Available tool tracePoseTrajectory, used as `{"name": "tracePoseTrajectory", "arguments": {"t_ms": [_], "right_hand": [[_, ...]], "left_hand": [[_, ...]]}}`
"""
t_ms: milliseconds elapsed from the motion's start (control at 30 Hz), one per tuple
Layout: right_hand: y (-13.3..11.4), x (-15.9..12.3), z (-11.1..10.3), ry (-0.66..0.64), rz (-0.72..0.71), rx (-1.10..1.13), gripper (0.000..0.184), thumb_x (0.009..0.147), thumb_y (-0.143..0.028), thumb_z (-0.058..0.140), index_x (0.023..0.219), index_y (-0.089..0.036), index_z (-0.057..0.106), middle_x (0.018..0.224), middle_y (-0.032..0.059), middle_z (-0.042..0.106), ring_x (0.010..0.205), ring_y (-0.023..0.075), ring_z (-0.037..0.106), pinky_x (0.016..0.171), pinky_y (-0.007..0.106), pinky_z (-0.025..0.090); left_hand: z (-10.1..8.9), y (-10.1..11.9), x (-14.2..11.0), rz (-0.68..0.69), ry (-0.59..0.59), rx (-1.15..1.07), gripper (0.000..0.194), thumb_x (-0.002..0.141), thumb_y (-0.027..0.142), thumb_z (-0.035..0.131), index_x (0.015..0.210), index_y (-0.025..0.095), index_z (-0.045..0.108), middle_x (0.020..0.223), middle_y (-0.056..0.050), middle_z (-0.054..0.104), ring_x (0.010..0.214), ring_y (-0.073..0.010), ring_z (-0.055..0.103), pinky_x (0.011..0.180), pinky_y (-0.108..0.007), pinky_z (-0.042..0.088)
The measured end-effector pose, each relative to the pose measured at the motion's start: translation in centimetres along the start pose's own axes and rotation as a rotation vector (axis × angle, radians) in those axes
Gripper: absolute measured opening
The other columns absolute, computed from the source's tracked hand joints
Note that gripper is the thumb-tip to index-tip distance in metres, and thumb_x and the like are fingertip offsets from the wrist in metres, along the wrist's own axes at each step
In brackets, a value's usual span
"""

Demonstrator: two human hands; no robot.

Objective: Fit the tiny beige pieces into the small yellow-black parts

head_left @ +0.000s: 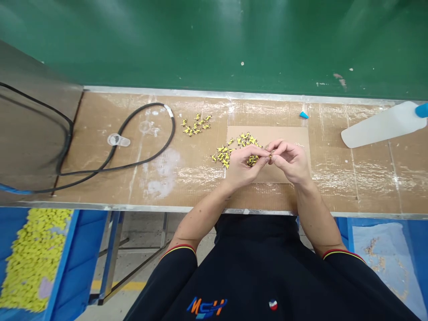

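My left hand (243, 164) and my right hand (290, 161) meet over a cardboard sheet (301, 136) on the bench. Both are pinched together at the fingertips on a small yellow part (270, 154) held between them. The left palm also cups several more yellow parts (252, 160). A loose heap of the same yellow parts (234, 147) lies just beyond and left of my left hand. A smaller cluster of yellow parts (196, 125) lies farther left on the bench.
A black cable (147, 156) loops across the left of the taped bench (368, 174), near a clear plastic piece (117, 140). A white bottle (381, 125) with a blue cap lies at the right. Blue bins hold yellow parts (33, 258) and tan bits (381, 258).
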State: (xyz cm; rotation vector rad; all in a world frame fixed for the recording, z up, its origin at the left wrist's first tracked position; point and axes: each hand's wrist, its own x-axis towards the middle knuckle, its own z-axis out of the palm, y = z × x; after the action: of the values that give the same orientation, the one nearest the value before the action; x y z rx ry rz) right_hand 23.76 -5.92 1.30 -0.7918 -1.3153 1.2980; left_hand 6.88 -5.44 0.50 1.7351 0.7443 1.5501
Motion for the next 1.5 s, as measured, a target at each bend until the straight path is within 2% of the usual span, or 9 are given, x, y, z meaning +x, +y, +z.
{"name": "tracePoseTrajectory", "arguments": {"t_ms": [100, 167, 233, 300, 400, 567, 900, 1100, 1500], "right_hand": [[0.0, -0.1, 0.3, 0.042, -0.024, -0.069, 0.020, 0.088, -0.036, 0.081, 0.080, -0.023, 0.068, 0.093, 0.0027, 0.070, 0.084, 0.0137, 0.069, 0.068, 0.028, 0.061], [0.0, -0.2, 0.5, 0.084, -0.049, -0.066, 0.016, 0.087, -0.036, 0.081, 0.090, -0.024, 0.070, 0.096, 0.0027, 0.071, 0.088, 0.0144, 0.070, 0.070, 0.027, 0.063], [0.0, -0.3, 0.8, 0.110, -0.066, -0.015, 0.025, 0.086, -0.036, 0.083, 0.104, -0.027, 0.068, 0.102, 0.0023, 0.072, 0.093, 0.0150, 0.071, 0.071, 0.026, 0.063], [-0.1, -0.4, 0.9, 0.105, -0.056, 0.032, 0.033, 0.085, -0.037, 0.085, 0.110, -0.029, 0.066, 0.105, 0.0017, 0.073, 0.093, 0.0143, 0.072, 0.070, 0.025, 0.063], [-0.2, -0.5, 1.1, 0.075, -0.011, 0.041, 0.029, 0.085, -0.036, 0.085, 0.104, -0.028, 0.065, 0.103, 0.0008, 0.074, 0.084, 0.0118, 0.072, 0.069, 0.024, 0.063], [-0.8, -0.4, 1.1, 0.043, 0.014, 0.021, 0.020, 0.087, -0.035, 0.083, 0.089, -0.024, 0.066, 0.089, -0.0008, 0.075, 0.065, 0.0093, 0.069, 0.059, 0.024, 0.063], [-1.0, -0.4, 1.2, 0.116, -0.096, -0.007, 0.020, 0.084, -0.035, 0.086, 0.082, -0.023, 0.070, 0.085, -0.0005, 0.079, 0.058, 0.0098, 0.071, 0.055, 0.025, 0.064], [-0.9, -0.5, 1.4, 0.151, -0.185, -0.050, 0.015, 0.083, -0.029, 0.086, 0.081, -0.024, 0.073, 0.089, 0.0021, 0.080, 0.062, 0.0116, 0.071, 0.051, 0.025, 0.061], [-0.6, -0.7, 1.4, 0.150, -0.177, -0.125, 0.015, 0.082, -0.031, 0.086, 0.079, -0.025, 0.073, 0.088, 0.0026, 0.081, 0.076, 0.0167, 0.077, 0.066, 0.033, 0.066]], "left_hand": [[0.0, -0.1, 0.1, -0.051, -0.008, -0.050, 0.004, 0.093, 0.023, 0.075, 0.092, 0.019, 0.076, 0.081, -0.001, 0.079, 0.075, -0.0091, 0.074, 0.074, -0.022, 0.060], [0.1, -0.3, 0.1, -0.091, 0.004, -0.125, 0.010, 0.094, 0.026, 0.075, 0.102, 0.020, 0.077, 0.087, -0.001, 0.079, 0.076, -0.0087, 0.075, 0.073, -0.021, 0.060], [0.0, -0.5, 0.0, -0.114, 0.019, -0.199, 0.020, 0.095, 0.027, 0.075, 0.114, 0.023, 0.076, 0.095, -0.002, 0.080, 0.079, -0.0086, 0.075, 0.073, -0.021, 0.060], [-0.2, -0.7, 0.0, -0.110, 0.024, -0.222, 0.021, 0.095, 0.026, 0.075, 0.115, 0.026, 0.077, 0.098, -0.002, 0.080, 0.084, -0.0089, 0.075, 0.076, -0.022, 0.060], [-0.5, -0.9, 0.1, -0.093, 0.025, -0.211, 0.011, 0.093, 0.025, 0.076, 0.104, 0.027, 0.080, 0.095, -0.002, 0.080, 0.088, -0.0105, 0.073, 0.081, -0.025, 0.059], [-0.8, -0.9, 0.4, -0.043, -0.001, -0.228, 0.009, 0.093, 0.023, 0.077, 0.101, 0.027, 0.078, 0.094, -0.002, 0.080, 0.094, -0.0140, 0.074, 0.087, -0.032, 0.059], [-0.8, -0.7, 0.4, 0.082, -0.029, -0.115, 0.015, 0.094, 0.017, 0.074, 0.104, 0.028, 0.077, 0.100, -0.001, 0.081, 0.098, -0.0146, 0.074, 0.093, -0.036, 0.057], [-0.7, -0.4, 0.5, 0.122, 0.005, -0.029, 0.020, 0.090, 0.021, 0.079, 0.108, 0.026, 0.074, 0.102, -0.003, 0.081, 0.099, -0.0162, 0.076, 0.091, -0.036, 0.058], [-0.8, 0.3, 0.5, 0.184, 0.021, 0.125, 0.011, 0.093, 0.018, 0.071, 0.103, 0.024, 0.071, 0.097, -0.003, 0.081, 0.094, -0.0159, 0.078, 0.089, -0.035, 0.059]]}}
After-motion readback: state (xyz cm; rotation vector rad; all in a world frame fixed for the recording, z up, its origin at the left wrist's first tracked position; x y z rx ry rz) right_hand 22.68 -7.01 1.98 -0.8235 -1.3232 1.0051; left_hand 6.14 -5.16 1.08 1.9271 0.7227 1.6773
